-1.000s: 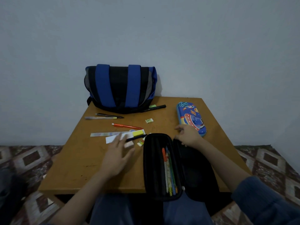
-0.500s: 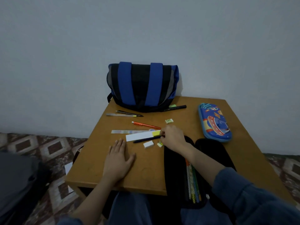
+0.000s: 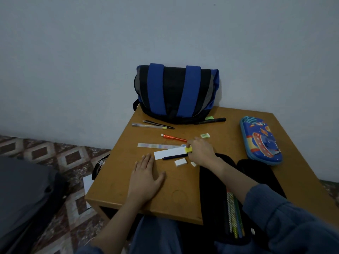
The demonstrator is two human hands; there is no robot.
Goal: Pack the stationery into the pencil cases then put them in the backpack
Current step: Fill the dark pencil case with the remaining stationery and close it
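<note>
A blue and black backpack (image 3: 176, 92) stands at the table's far edge against the wall. An open black pencil case (image 3: 214, 182) lies at the near right with several pencils (image 3: 233, 215) inside. A closed blue cartoon pencil case (image 3: 260, 140) lies at the far right. My right hand (image 3: 200, 152) pinches the yellow end (image 3: 189, 149) of a white strip (image 3: 168, 153). A dark pen (image 3: 174, 157) and a white eraser (image 3: 180, 162) lie just below it. My left hand (image 3: 146, 178) rests flat and open on the table.
Loose on the wooden table (image 3: 113, 189) are an orange pen (image 3: 173, 138), a clear ruler (image 3: 157, 145), a clear pen (image 3: 148, 125), a black pen (image 3: 157, 124), a black marker (image 3: 211, 120) and a small eraser (image 3: 204, 135). A dark bag (image 3: 22, 195) lies on the floor at the left.
My right hand moved left from beside the blue case to the yellow end of the white strip. My left hand drew back from the strip and lies flat.
</note>
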